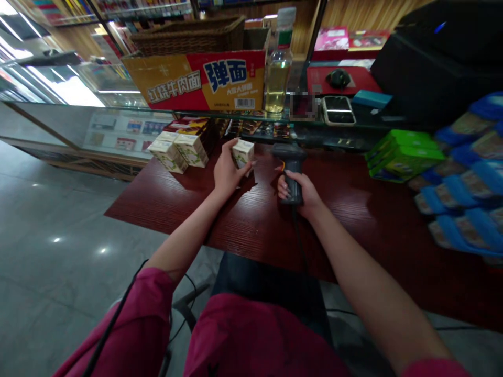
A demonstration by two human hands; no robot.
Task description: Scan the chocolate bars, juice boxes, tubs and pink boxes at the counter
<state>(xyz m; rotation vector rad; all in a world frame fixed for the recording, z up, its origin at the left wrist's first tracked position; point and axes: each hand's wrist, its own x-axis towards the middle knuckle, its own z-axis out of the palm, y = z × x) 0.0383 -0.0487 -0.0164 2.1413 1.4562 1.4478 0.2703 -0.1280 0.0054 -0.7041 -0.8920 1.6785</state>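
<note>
My left hand grips a small white carton with green print, thumb on its near side, just over the dark red wooden table. In my right hand is a black barcode scanner, held by its handle with the head on top. A gap separates the scanner head from the carton. The scanner's cable runs down from the handle toward my lap. Similar white cartons stand to the left of my left hand.
Behind the table, a glass shelf carries an instant noodle box, a bottle of yellowish liquid, a phone and a mouse. Green packages and stacked blue packs occupy the right side. Dark red boxes lie behind the cartons.
</note>
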